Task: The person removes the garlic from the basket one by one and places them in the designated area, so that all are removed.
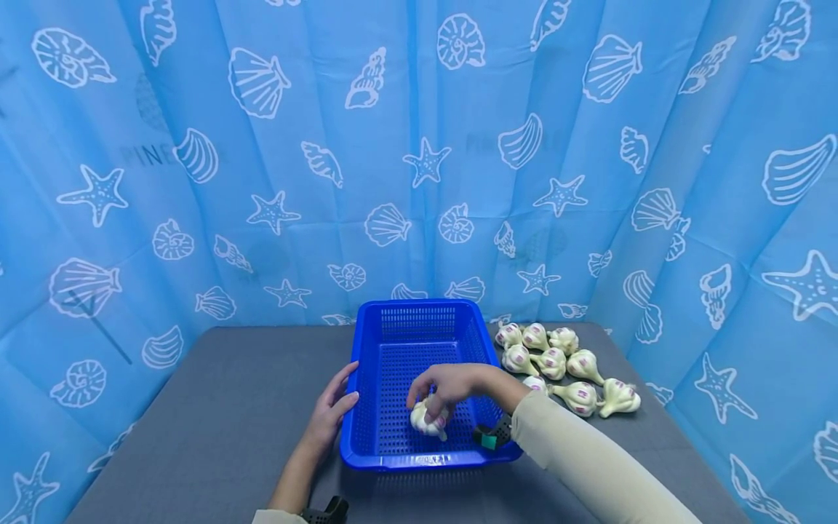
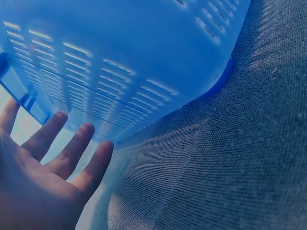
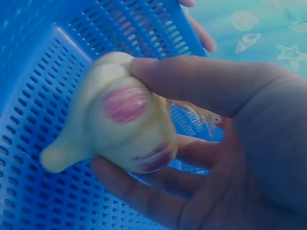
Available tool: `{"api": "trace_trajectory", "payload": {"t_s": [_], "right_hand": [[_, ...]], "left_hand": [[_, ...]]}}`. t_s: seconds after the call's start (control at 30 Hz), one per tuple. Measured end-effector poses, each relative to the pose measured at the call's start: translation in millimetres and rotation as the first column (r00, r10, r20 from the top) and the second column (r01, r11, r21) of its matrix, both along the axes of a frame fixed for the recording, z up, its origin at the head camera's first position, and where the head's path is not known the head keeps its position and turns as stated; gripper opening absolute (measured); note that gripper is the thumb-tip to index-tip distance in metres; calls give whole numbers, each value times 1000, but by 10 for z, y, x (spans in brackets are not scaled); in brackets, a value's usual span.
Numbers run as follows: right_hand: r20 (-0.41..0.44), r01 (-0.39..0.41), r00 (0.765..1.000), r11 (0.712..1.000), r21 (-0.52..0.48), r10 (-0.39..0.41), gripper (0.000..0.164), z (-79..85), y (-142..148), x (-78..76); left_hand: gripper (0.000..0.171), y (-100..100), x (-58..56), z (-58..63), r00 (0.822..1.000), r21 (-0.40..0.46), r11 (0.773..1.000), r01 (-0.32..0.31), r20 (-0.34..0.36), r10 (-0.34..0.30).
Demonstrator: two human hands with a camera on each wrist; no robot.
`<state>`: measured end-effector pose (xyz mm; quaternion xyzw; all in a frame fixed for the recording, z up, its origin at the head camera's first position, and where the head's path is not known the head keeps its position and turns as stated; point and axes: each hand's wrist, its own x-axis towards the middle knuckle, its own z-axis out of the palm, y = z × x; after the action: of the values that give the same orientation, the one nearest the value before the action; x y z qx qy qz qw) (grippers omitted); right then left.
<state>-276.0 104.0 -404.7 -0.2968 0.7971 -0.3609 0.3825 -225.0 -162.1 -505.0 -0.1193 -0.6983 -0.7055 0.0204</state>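
Observation:
My right hand [image 1: 448,386] is over the blue plastic basket [image 1: 353,429], holding a garlic bulb [image 1: 428,418] between thumb and fingers. Up close in the right wrist view, the garlic bulb [image 3: 120,110] is cream with pink-purple patches, its stem pointing to the lower left. At the basket's left side, my left hand [image 1: 330,411] rests against the rim with its fingers extended. The left wrist view shows that hand [image 2: 53,167] with spread fingers near the slotted basket wall [image 2: 120,52].
Several garlic bulbs [image 1: 553,362] lie grouped to the right of the basket on the grey cloth-covered table [image 1: 216,407]. A blue curtain [image 1: 419,182] with white shell and starfish prints hangs behind and at both sides.

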Motion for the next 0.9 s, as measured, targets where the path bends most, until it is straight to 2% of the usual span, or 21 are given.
{"api": "trace_trajectory", "payload": {"t_s": [0.23,0.5,0.9], "right_hand": [[-96,57,993,991,-118,-69,27,96,75,-35],[-108,136,980,957,-256,-168,29,124,208,-115],[-156,221,944,909,-352,-290,34,122,438,-142]], "left_hand": [[54,-2,-6,-4,1000,11,1000,5,-1,-5],[54,-1,-4,-4,1000,2,1000,-1,-6,1],[54,3,-18,-25,1000,-16,1000,-8,-18,8]]}}
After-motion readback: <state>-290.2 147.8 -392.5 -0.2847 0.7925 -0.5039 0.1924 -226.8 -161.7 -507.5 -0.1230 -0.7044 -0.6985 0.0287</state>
